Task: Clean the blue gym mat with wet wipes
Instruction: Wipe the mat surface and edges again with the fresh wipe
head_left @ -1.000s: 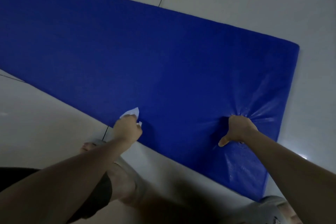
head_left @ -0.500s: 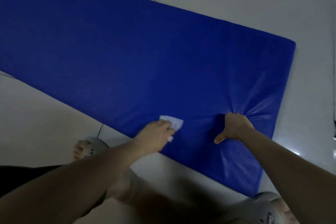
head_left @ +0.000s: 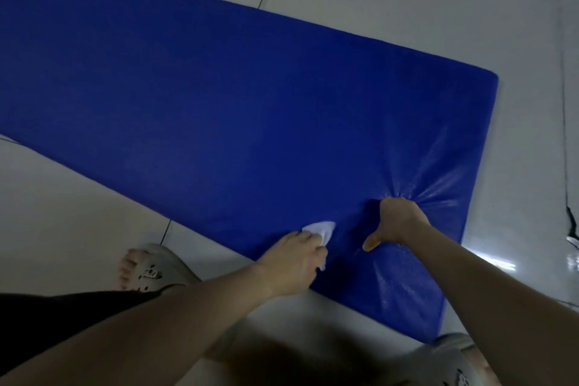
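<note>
A long blue gym mat lies slantwise on the pale tiled floor. My left hand presses a white wet wipe onto the mat near its front edge; part of the wipe shows past the fingers. A little to the right, my right hand is a fist pushed knuckles-down into the mat, thumb sticking out, and the cover creases around it. The mat's right end shines wet.
My feet in grey slip-on sandals stand on the floor by the mat's front edge, one at the left and one at the bottom right. Tile joints cross the floor. A dark crack or object sits at the right edge.
My left hand has slid the wipe rightward along the mat's front edge, from the left toward my right hand. The right fist has stayed pressed in the same place.
</note>
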Available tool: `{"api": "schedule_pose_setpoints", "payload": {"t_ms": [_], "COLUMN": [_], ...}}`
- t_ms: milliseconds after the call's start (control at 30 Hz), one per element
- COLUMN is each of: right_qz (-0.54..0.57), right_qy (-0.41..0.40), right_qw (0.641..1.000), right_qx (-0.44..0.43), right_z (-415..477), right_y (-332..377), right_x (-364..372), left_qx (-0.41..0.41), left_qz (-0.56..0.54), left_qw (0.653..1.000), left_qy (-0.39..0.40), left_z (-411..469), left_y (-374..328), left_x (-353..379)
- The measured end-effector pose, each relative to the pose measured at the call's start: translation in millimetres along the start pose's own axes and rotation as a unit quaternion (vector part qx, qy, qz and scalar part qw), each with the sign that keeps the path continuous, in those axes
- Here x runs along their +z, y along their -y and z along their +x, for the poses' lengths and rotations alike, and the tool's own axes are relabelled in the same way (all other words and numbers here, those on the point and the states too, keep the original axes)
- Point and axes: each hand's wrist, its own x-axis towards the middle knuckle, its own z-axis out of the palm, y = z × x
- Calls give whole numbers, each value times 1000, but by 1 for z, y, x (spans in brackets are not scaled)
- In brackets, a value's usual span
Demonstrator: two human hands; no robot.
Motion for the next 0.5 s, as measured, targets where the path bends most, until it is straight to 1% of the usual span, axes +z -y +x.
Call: {"api": "schedule_pose_setpoints", "payload": {"t_ms": [100, 167, 267, 400, 500], "right_qz": [2, 10, 43, 100, 110], "right_qy": [-6, -10, -26, -46, -50], "right_qw": [1000, 1000, 999, 994, 990], "right_qx": [-1, 3, 10, -16, -73], "right_z": [-1, -4, -15, -36, -52], "right_y": [-1, -2, -7, -13, -15], "right_x": [1, 3, 12, 14, 0], "left_qx": [65, 89, 138, 200, 214], "left_qz": [87, 154, 216, 258, 237], "left_qw": [993, 982, 962, 939, 940], "left_qy": [38, 68, 89, 105, 119], "left_z": [-10, -11, -9, -15, -16], "left_y": [10, 16, 13, 10, 12], "left_x": [-2, -4, -5, -7, -12]}}
